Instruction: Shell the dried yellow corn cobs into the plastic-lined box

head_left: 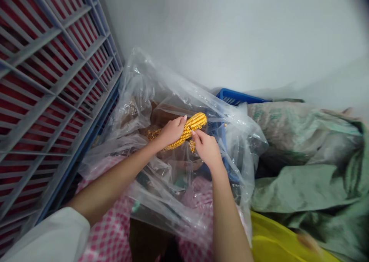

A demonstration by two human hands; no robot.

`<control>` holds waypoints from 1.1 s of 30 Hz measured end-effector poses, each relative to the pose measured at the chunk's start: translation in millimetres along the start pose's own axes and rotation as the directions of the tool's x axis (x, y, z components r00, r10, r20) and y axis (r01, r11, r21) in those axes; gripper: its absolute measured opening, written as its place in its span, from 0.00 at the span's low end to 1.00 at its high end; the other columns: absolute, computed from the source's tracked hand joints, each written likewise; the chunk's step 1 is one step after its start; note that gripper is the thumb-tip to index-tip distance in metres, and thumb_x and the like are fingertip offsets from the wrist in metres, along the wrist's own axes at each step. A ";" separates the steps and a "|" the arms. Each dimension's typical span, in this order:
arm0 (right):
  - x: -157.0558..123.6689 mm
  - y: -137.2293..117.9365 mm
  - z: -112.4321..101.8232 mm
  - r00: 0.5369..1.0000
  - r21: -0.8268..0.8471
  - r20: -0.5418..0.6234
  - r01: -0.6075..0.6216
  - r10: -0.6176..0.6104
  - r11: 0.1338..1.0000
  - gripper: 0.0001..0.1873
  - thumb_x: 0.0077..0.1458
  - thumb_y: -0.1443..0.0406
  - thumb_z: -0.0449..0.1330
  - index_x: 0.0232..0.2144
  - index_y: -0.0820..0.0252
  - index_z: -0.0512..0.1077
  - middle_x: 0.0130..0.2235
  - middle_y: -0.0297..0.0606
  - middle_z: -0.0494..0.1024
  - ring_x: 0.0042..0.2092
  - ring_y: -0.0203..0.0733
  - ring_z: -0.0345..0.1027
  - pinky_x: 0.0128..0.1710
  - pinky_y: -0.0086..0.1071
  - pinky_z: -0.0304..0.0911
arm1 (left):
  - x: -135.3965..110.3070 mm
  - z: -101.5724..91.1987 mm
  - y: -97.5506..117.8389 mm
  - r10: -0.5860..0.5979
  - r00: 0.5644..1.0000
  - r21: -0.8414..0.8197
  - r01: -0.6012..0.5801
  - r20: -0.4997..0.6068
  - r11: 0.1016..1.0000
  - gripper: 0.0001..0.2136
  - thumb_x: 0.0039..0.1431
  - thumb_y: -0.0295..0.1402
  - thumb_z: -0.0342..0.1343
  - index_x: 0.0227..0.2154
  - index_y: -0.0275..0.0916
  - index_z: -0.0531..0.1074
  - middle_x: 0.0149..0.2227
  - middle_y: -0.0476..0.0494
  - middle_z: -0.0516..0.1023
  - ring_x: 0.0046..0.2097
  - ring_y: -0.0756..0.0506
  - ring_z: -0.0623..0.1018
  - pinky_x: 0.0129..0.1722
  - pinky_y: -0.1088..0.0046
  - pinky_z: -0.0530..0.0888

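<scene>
A yellow corn cob slants up to the right above a clear plastic bag. My left hand is wrapped round the middle of the cob from above. On its right side, my right hand is closed, thumb and fingers at the kernels near a dark gap in the rows. Whether loose kernels sit inside its grip is hidden. Some kernels show just below the cob, and more loose kernels lie in the bag beyond my left hand.
A grey slatted plastic crate with red behind its slats rises on the left. A blue crate stands behind the bag. Woven sacks lie on the right, above a yellow bag. A pale wall stands behind.
</scene>
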State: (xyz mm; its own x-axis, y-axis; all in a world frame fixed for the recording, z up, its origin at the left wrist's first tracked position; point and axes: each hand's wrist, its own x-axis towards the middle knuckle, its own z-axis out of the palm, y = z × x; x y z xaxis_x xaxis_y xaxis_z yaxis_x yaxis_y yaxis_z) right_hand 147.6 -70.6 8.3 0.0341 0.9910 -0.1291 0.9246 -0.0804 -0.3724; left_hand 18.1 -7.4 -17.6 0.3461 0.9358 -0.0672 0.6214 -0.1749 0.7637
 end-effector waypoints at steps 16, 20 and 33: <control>6.4 26.7 -13.3 0.989 0.365 -0.096 -0.072 0.115 0.928 0.21 0.56 0.53 0.44 0.22 0.59 0.65 0.18 0.29 0.63 0.22 0.33 0.55 0.26 0.26 0.48 | 6.7 -16.6 1.6 -0.063 0.998 0.198 0.059 0.010 0.978 0.25 0.60 0.46 0.27 0.38 0.39 0.67 0.38 0.36 0.76 0.41 0.40 0.75 0.37 0.67 0.65; 6.2 27.4 -11.7 0.986 0.417 -0.120 -0.054 0.114 0.907 0.20 0.56 0.52 0.43 0.25 0.59 0.66 0.18 0.28 0.61 0.23 0.33 0.56 0.26 0.26 0.49 | 6.7 -16.7 3.2 -0.053 0.998 0.153 0.050 0.014 0.987 0.25 0.60 0.46 0.28 0.40 0.39 0.67 0.41 0.37 0.75 0.43 0.40 0.74 0.39 0.67 0.65; 13.4 25.4 -10.6 0.978 0.459 -0.190 0.012 0.085 0.888 0.18 0.54 0.53 0.48 0.28 0.61 0.68 0.25 0.33 0.70 0.28 0.35 0.60 0.31 0.28 0.54 | 1.3 -8.4 7.2 0.013 1.000 -0.006 -0.013 0.011 1.000 0.23 0.60 0.46 0.31 0.34 0.39 0.68 0.34 0.40 0.76 0.38 0.43 0.74 0.38 0.68 0.65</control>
State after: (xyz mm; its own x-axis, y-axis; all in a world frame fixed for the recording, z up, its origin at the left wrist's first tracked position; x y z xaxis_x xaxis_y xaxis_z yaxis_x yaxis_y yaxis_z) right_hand 175.6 -58.2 6.9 0.1837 0.9829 0.0166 0.6473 -0.1082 -0.7545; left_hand 17.2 -4.8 -6.8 0.3622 0.9299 -0.0641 0.6126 -0.1856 0.7683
